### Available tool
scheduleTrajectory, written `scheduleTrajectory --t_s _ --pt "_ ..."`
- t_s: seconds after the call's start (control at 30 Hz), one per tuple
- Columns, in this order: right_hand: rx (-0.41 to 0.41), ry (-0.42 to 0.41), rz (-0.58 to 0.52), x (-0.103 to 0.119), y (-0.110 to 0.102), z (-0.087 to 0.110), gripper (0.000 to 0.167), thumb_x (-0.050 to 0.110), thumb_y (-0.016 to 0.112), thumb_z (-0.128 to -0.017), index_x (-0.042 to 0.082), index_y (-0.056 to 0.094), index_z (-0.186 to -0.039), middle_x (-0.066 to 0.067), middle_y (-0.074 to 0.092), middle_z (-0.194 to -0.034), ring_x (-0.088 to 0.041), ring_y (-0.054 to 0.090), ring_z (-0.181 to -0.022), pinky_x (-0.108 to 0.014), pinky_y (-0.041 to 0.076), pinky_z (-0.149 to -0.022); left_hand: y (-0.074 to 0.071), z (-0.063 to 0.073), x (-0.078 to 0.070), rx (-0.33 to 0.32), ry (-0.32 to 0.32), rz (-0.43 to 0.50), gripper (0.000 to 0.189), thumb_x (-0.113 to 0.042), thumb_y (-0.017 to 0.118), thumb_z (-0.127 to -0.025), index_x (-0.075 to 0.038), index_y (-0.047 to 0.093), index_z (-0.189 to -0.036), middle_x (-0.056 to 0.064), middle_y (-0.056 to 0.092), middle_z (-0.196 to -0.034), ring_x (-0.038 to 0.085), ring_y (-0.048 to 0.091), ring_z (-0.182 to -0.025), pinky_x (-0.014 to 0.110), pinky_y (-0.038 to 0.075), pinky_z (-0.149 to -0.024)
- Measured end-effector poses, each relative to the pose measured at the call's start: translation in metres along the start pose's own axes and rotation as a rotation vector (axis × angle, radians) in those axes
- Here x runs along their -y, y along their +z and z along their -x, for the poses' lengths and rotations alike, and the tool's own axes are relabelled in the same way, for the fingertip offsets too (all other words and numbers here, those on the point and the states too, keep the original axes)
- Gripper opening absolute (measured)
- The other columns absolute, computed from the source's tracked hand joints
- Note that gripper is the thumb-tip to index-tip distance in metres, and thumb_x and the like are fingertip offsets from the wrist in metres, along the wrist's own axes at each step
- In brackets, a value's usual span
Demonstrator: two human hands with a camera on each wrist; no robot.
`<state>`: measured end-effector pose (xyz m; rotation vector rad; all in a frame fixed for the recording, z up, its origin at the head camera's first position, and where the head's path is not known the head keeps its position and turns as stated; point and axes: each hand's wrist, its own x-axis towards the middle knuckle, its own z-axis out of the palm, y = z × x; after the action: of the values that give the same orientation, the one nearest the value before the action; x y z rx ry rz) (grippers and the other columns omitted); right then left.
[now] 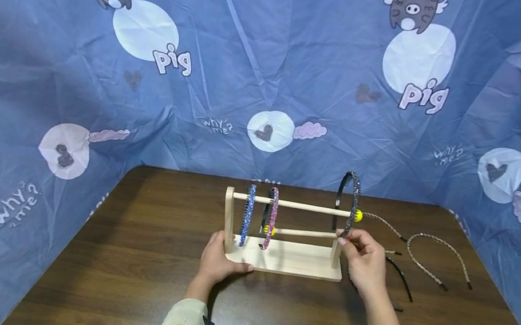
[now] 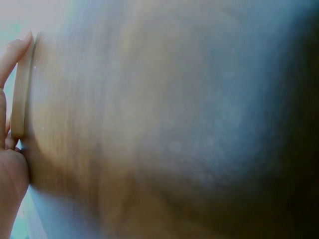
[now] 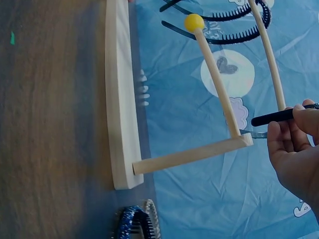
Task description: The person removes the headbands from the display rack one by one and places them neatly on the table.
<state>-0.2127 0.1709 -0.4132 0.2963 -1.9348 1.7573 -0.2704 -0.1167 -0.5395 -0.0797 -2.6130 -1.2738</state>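
Note:
A pale wooden headband stand (image 1: 298,261) has an upper rod (image 1: 310,208) and a lower rod (image 1: 305,232), each tipped with a yellow ball. My left hand (image 1: 215,262) grips the left end of its base, thumb along the front edge. At the other end, my right hand (image 1: 369,263) pinches a black glittery headband (image 1: 355,197) by one tip, its dark end (image 3: 271,117) showing in the right wrist view. That headband stands upright around the upper rod's ball end. A blue headband (image 1: 247,215) and a pink headband (image 1: 273,214) hang from the upper rod's left half.
Braided headbands (image 1: 440,239) lie on the brown wooden table (image 1: 140,281) to the right. A black headband (image 1: 402,277) rests partly behind my right hand. Blue printed cloth (image 1: 236,65) rises behind the table and at both sides.

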Motion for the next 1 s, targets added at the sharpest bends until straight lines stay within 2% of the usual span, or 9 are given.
scheduleTrajectory --t_s 0.1,0.23,0.3,0.53,0.7,0.9,1.0 --pt "-0.003 -0.008 -0.026 0.001 -0.002 -0.002 0.007 -0.024 0.054 -0.078 -0.019 0.055 -0.084 -0.013 0.068 -0.086 -0.011 0.061 -0.077 -0.016 0.047 -0.065 0.0 0.0 0.001 0.002 0.004 0.0 0.081 -0.032 0.093 -0.04 -0.006 0.054 -0.106 0.005 0.052 -0.1 0.024 0.053 -0.09 0.039 0.044 -0.082" --pt "-0.012 -0.029 -0.017 0.002 -0.005 -0.003 0.009 -0.024 0.054 -0.078 -0.019 0.057 -0.084 -0.031 0.061 -0.088 -0.011 0.062 -0.077 -0.016 0.048 -0.065 0.0 0.0 0.001 0.007 -0.011 -0.001 0.081 -0.032 0.093 -0.04 -0.008 0.054 -0.107 0.004 0.052 -0.101 0.024 0.053 -0.091 0.037 0.043 -0.082" --pt "-0.018 -0.04 0.005 0.003 -0.007 -0.004 0.008 -0.023 0.055 -0.078 -0.018 0.057 -0.084 -0.03 0.061 -0.088 -0.011 0.061 -0.076 -0.016 0.047 -0.064 0.0 0.0 0.001 0.008 -0.015 -0.001 0.081 -0.033 0.093 -0.041 -0.008 0.054 -0.107 0.004 0.052 -0.101 0.023 0.053 -0.091 0.037 0.043 -0.083" --pt "-0.034 -0.047 0.033 0.005 -0.015 -0.003 0.009 -0.023 0.056 -0.078 -0.018 0.058 -0.085 -0.013 0.067 -0.086 -0.007 0.059 -0.075 -0.015 0.046 -0.065 0.0 -0.001 0.002 0.012 -0.026 0.012 0.083 -0.033 0.093 -0.04 -0.007 0.054 -0.109 0.005 0.052 -0.103 0.024 0.053 -0.094 0.039 0.043 -0.085" --pt "-0.052 -0.048 0.032 -0.01 -0.028 -0.003 0.008 -0.022 0.056 -0.079 -0.017 0.058 -0.084 -0.003 0.068 -0.085 -0.006 0.059 -0.076 -0.014 0.046 -0.065 0.0 -0.001 0.001 0.013 -0.026 0.01 0.084 -0.036 0.093 -0.04 -0.008 0.054 -0.109 0.004 0.052 -0.103 0.024 0.053 -0.093 0.039 0.043 -0.085" --pt "-0.07 -0.07 0.058 -0.023 -0.047 -0.001 0.016 -0.02 0.059 -0.079 -0.005 0.062 -0.079 0.001 0.068 -0.086 -0.009 0.061 -0.078 -0.015 0.047 -0.065 0.0 -0.001 0.001 0.011 -0.022 0.014 0.083 -0.036 0.093 -0.039 -0.009 0.054 -0.107 0.004 0.052 -0.102 0.024 0.053 -0.092 0.039 0.043 -0.084" --pt "-0.065 -0.076 0.04 -0.023 -0.055 0.002 0.017 -0.023 0.058 -0.077 -0.006 0.061 -0.078 0.003 0.067 -0.085 -0.008 0.062 -0.079 -0.014 0.047 -0.065 0.0 -0.001 0.001 0.01 -0.023 0.015 0.083 -0.036 0.093 -0.039 -0.009 0.054 -0.107 0.004 0.052 -0.102 0.024 0.053 -0.092 0.038 0.043 -0.084"
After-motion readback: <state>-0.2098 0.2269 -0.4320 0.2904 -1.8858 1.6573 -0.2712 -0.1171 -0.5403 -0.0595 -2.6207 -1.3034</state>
